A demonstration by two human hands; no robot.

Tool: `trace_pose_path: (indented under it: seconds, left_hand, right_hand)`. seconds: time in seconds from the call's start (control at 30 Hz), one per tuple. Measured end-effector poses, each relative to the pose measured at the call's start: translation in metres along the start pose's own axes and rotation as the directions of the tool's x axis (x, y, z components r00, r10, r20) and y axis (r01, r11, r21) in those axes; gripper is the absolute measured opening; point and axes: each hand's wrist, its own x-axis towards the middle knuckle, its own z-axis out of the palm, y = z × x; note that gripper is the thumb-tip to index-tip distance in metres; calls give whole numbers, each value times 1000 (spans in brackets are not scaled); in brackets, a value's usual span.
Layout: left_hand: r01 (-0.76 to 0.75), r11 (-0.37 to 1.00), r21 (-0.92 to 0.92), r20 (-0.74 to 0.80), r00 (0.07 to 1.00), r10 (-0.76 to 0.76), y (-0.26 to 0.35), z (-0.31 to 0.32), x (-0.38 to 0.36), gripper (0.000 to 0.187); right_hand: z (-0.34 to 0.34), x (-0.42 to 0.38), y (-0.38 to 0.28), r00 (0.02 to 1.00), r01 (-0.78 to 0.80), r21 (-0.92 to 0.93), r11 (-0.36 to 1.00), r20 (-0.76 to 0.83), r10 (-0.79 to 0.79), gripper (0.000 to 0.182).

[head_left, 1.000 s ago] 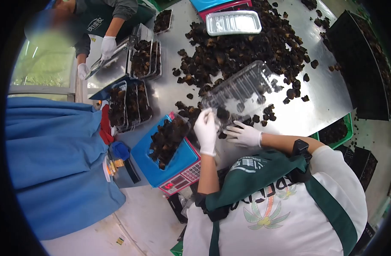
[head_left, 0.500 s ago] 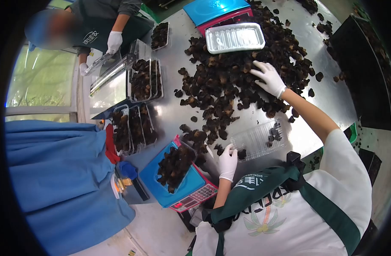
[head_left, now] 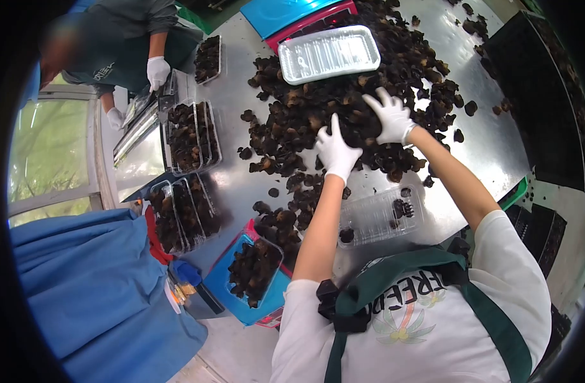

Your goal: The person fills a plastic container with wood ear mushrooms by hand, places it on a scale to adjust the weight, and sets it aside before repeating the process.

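A wide heap of dark brown wood ear mushrooms (head_left: 305, 108) spreads over the metal table. Both white-gloved hands reach into its near side. My left hand (head_left: 338, 153) has its fingers apart and touches the mushrooms, holding nothing that I can see. To its right, my right hand (head_left: 393, 119) is spread over the heap, its fingertips at the mushrooms. Close to my body lies a clear plastic tray (head_left: 372, 216) with a few mushroom pieces in it. A filled tray of mushrooms (head_left: 254, 271) rests on a blue and pink scale (head_left: 221, 273) at the lower left.
An unfilled clear tray (head_left: 331, 56) sits on a second scale (head_left: 286, 18) at the back. Several filled trays (head_left: 191, 137) stand on the left. Beyond them, a co-worker's gloved hand (head_left: 158, 72) is at a wrapping machine (head_left: 139, 143). A dark crate (head_left: 538, 96) stands on the right.
My left hand has left the clear tray and moved up into the heap, opening its fingers. The right hand remains spread over the mushrooms. My view has shifted slightly.
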Motion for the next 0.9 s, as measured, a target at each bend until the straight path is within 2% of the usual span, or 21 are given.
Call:
trace_pose_path:
  seconds: [0.03,0.07,0.13,0.17,0.2,0.27,0.37,0.4,0.43,0.47,0.53,0.57,0.6,0.67,0.77,0.8,0.87,0.9]
  left_hand:
    - [-5,990,-141,-31,1000,0,4,12,8,94]
    - [-29,972,-231,-75,997,12,3,20,16,86]
    - [-102,846,-523,-70,995,77,-8,20,19,79]
    - [-90,810,-579,-12,995,102,-15,14,19,73]
    - [22,417,-908,109,977,186,-18,13,13,67]
    - [-80,463,-883,23,977,212,-6,-10,-14,59]
    - [-142,505,-852,-34,976,216,-13,-23,-43,56]
    - [-141,621,-771,-1,976,220,-14,-29,-57,52]
    - [-135,652,-746,7,978,211,-10,-35,-74,55]
    - [-128,682,-720,15,980,199,-7,-39,-91,58]
    - [-71,684,-726,64,983,170,-7,-38,-118,66]
    - [-17,683,-730,110,984,142,-7,-37,-129,68]
    - [-26,767,-641,111,986,126,-5,-41,-145,65]
    - [-22,781,-624,122,985,126,-18,-20,-160,67]
    - [-101,902,-421,85,985,150,-37,-7,-172,68]
    - [-80,917,-392,61,992,113,-43,-8,-176,68]
    - [-73,889,-452,66,991,115,-52,-21,-182,66]
    - [-16,891,-453,132,988,85,-56,-33,-186,61]
  right_hand:
    - [19,6,-2,993,117,174,978,-46,-110,96]
    - [26,5,-17,995,96,137,986,-24,-94,86]
    - [23,0,-25,995,98,360,928,-11,-101,80]
    - [29,-1,-19,968,251,559,790,-131,-214,73]
    - [32,-3,-19,960,280,600,749,-155,-235,72]
    - [26,-21,-30,945,322,682,657,-192,-264,71]
    - [2,-59,-49,934,352,692,631,-211,-289,69]
    - [-1,-73,-53,929,364,704,610,-227,-292,68]
    - [-2,-86,-56,925,375,697,611,-235,-299,69]
    - [-9,-102,-62,938,329,764,555,-200,-281,72]
    - [-4,-130,-65,956,288,753,591,-186,-228,74]
    - [13,-139,-61,939,341,718,607,-235,-249,76]
    - [25,-151,-56,946,323,667,671,-215,-243,77]
    - [39,-172,-53,979,188,579,793,-46,-198,83]
    - [48,-184,-48,991,122,308,944,17,-134,91]
    - [49,-185,-41,988,143,315,938,5,-152,92]
    - [48,-189,-19,982,186,329,926,-21,-190,96]
    - [42,-194,-8,984,161,480,862,-11,-177,96]
